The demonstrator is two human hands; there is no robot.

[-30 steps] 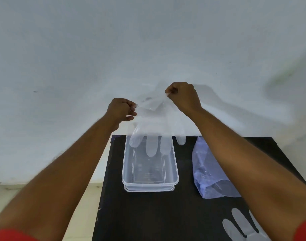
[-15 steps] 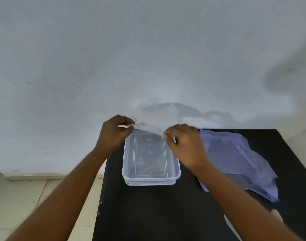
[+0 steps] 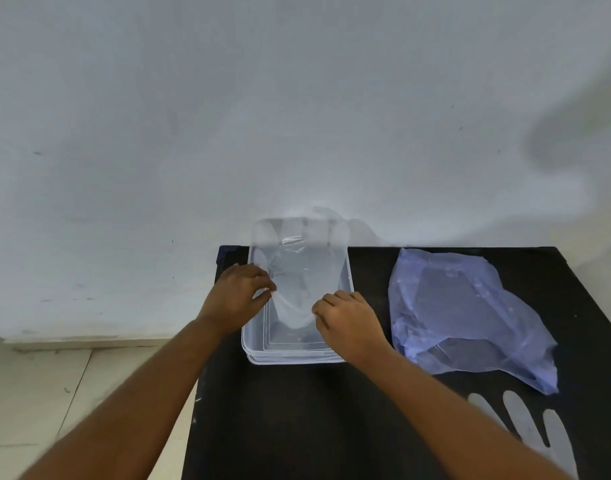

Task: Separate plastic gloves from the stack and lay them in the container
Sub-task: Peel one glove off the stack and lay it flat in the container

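Observation:
A clear rectangular plastic container (image 3: 290, 355) stands at the back left of the black table. A see-through plastic glove (image 3: 297, 271) lies stretched inside it, its finger end reaching past the far rim toward the wall. My left hand (image 3: 236, 299) pinches the glove's cuff at the container's left side. My right hand (image 3: 349, 323) pinches the cuff's other corner near the right rim. The stack of clear gloves (image 3: 526, 427) lies at the table's near right, partly hidden behind my right forearm.
A crumpled bluish plastic bag (image 3: 470, 313) lies right of the container. The black table (image 3: 297, 427) butts against a white wall, and its left edge drops to a tiled floor (image 3: 72, 393).
Both hands came down from chest height with the glove hanging between them. They now hold it low inside the container, laid out along its length. The view tilted downward.

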